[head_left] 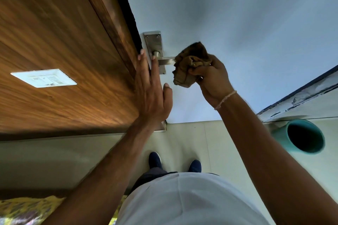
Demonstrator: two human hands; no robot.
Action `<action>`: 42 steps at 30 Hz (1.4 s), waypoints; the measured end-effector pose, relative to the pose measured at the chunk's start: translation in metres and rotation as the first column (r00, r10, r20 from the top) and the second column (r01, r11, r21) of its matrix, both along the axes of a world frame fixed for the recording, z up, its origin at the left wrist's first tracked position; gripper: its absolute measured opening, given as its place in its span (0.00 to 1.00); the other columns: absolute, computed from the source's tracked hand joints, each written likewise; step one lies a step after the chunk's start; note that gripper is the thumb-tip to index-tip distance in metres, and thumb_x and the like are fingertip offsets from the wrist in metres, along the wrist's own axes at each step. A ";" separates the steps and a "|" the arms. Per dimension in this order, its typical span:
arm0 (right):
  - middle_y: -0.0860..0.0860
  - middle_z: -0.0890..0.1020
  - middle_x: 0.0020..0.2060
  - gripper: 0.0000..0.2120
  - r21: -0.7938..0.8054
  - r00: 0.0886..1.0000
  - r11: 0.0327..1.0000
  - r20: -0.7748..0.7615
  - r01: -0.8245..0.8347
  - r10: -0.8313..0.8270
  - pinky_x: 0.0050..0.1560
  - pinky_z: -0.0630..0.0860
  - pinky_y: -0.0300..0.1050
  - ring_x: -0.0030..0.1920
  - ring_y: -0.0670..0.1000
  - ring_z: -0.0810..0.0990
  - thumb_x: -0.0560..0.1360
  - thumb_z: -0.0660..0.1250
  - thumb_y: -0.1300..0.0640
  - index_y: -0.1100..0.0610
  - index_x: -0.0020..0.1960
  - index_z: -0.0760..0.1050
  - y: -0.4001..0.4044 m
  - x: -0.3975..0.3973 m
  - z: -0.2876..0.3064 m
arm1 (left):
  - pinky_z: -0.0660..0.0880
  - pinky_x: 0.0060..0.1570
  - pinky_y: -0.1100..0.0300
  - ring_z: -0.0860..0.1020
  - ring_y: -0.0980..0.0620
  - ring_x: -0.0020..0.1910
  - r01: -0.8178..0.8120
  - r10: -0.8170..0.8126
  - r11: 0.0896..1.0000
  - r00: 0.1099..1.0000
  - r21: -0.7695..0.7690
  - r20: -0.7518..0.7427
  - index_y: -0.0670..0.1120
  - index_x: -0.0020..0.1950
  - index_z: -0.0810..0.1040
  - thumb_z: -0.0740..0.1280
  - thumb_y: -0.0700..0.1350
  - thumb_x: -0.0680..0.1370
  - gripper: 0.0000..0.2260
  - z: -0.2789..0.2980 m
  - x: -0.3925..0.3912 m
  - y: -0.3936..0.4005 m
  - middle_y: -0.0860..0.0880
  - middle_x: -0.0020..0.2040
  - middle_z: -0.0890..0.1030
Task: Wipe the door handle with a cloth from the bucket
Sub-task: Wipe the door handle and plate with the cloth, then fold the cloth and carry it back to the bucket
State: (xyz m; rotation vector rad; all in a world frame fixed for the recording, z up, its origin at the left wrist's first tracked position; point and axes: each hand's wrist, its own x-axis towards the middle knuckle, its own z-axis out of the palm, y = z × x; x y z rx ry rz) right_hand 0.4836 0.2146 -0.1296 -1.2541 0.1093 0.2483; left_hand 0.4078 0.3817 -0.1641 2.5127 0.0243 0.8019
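Note:
A steel lever door handle (165,59) on a steel backplate (154,42) sits on a pale blue door (228,23). My right hand (213,76) grips a bunched brown cloth (192,64), which covers the free end of the lever. My left hand (152,86) lies flat with fingers spread against the door's edge, beside the backplate, holding nothing. A teal bucket (301,136) stands on the floor at the right, its inside dark.
A wooden panel (54,42) with a white switch plate (43,78) fills the left. My dark blue shoes (155,160) stand on pale floor tiles below the door. A worn door frame edge (301,95) runs at the right. Yellow patterned fabric (27,210) lies at bottom left.

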 end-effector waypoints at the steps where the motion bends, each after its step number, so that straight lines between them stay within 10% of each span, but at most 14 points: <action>1: 0.65 0.86 0.55 0.22 0.034 1.000 0.999 -0.012 -0.019 0.019 0.52 0.87 0.54 0.55 0.64 0.88 0.72 0.64 0.76 0.70 0.66 0.76 -0.007 -0.004 -0.004 | 0.56 0.88 0.42 0.57 0.36 0.89 0.048 -0.048 0.999 0.999 -0.022 -0.002 0.35 0.84 0.65 0.60 0.45 0.79 0.33 0.002 0.003 -0.004 0.33 0.88 0.58; 7: 0.68 0.85 0.59 0.23 -0.110 0.999 0.993 0.022 0.045 -0.043 0.62 0.84 0.65 0.61 0.68 0.86 0.69 0.72 0.73 0.69 0.63 0.77 -0.045 -0.022 -0.025 | 0.63 0.84 0.54 0.64 0.51 0.85 0.167 -0.253 0.911 0.948 -0.378 -0.192 0.42 0.82 0.71 0.55 0.49 0.86 0.26 0.004 0.021 -0.032 0.44 0.86 0.66; 10: 0.61 0.87 0.53 0.18 -0.356 0.976 0.912 0.145 0.202 -0.160 0.58 0.85 0.53 0.53 0.56 0.88 0.69 0.79 0.70 0.63 0.56 0.79 -0.053 -0.029 -0.022 | 0.73 0.70 0.61 0.76 0.68 0.63 0.084 -0.288 0.821 0.915 -0.565 -0.281 0.46 0.70 0.79 0.57 0.52 0.86 0.19 0.003 0.027 -0.045 0.48 0.70 0.77; 13: 0.49 0.85 0.45 0.18 -0.483 0.921 0.787 0.257 0.385 -0.293 0.47 0.81 0.42 0.44 0.47 0.83 0.70 0.82 0.64 0.53 0.51 0.76 -0.054 -0.036 -0.017 | 0.82 0.63 0.41 0.82 0.51 0.56 -0.101 -0.267 0.801 0.823 -0.590 -0.502 0.52 0.51 0.75 0.60 0.59 0.84 0.12 0.004 0.034 -0.053 0.49 0.55 0.80; 16: 0.40 0.82 0.40 0.19 -0.483 0.851 0.703 0.349 0.522 -0.392 0.42 0.75 0.31 0.39 0.37 0.80 0.68 0.82 0.65 0.53 0.48 0.74 -0.052 -0.050 -0.013 | 0.86 0.52 0.47 0.87 0.41 0.48 -0.326 -0.500 0.611 0.549 -0.722 -0.670 0.45 0.49 0.80 0.55 0.63 0.88 0.25 0.022 0.043 -0.064 0.40 0.51 0.87; 19: 0.40 0.87 0.46 0.20 -0.474 0.818 0.670 0.390 0.572 -0.423 0.51 0.81 0.43 0.47 0.43 0.85 0.67 0.82 0.66 0.51 0.46 0.73 -0.053 -0.069 -0.014 | 0.85 0.50 0.48 0.89 0.37 0.49 -0.449 -0.762 0.388 0.335 -0.805 -0.555 0.38 0.56 0.84 0.55 0.64 0.88 0.32 0.034 0.051 -0.070 0.37 0.52 0.89; 23: 0.47 0.88 0.51 0.18 -0.508 0.793 0.608 0.390 0.610 -0.469 0.56 0.84 0.55 0.48 0.46 0.85 0.69 0.80 0.69 0.53 0.48 0.76 -0.059 -0.096 -0.023 | 0.86 0.53 0.47 0.90 0.38 0.53 -0.394 -0.840 0.296 0.327 -0.870 -0.433 0.41 0.65 0.84 0.63 0.55 0.88 0.20 0.028 0.058 -0.078 0.38 0.57 0.89; 34: 0.51 0.82 0.68 0.54 -0.385 0.772 0.707 0.021 0.592 -0.635 0.61 0.86 0.52 0.66 0.51 0.84 0.62 0.87 0.41 0.53 0.80 0.65 -0.144 -0.181 -0.035 | 0.88 0.50 0.51 0.89 0.46 0.47 -0.066 -0.866 0.445 0.222 -0.893 -0.447 0.42 0.57 0.84 0.67 0.41 0.85 0.06 0.030 0.028 -0.174 0.43 0.50 0.89; 38: 0.55 0.86 0.62 0.49 -0.325 0.685 0.670 -0.086 0.668 -0.724 0.55 0.88 0.58 0.60 0.55 0.88 0.59 0.88 0.38 0.56 0.72 0.74 -0.195 -0.192 -0.048 | 0.88 0.45 0.55 0.88 0.48 0.45 0.051 -0.856 0.489 0.222 -0.871 -0.467 0.45 0.49 0.83 0.70 0.41 0.85 0.05 0.031 0.014 -0.227 0.45 0.48 0.89; 42: 0.62 0.87 0.59 0.25 -0.094 0.645 0.691 -0.286 0.717 -0.708 0.45 0.88 0.56 0.50 0.58 0.91 0.73 0.82 0.60 0.62 0.68 0.79 -0.253 -0.204 -0.060 | 0.87 0.49 0.51 0.86 0.46 0.51 0.131 -0.811 0.567 0.266 -0.814 -0.522 0.42 0.53 0.81 0.69 0.42 0.84 0.04 0.023 -0.003 -0.293 0.41 0.53 0.86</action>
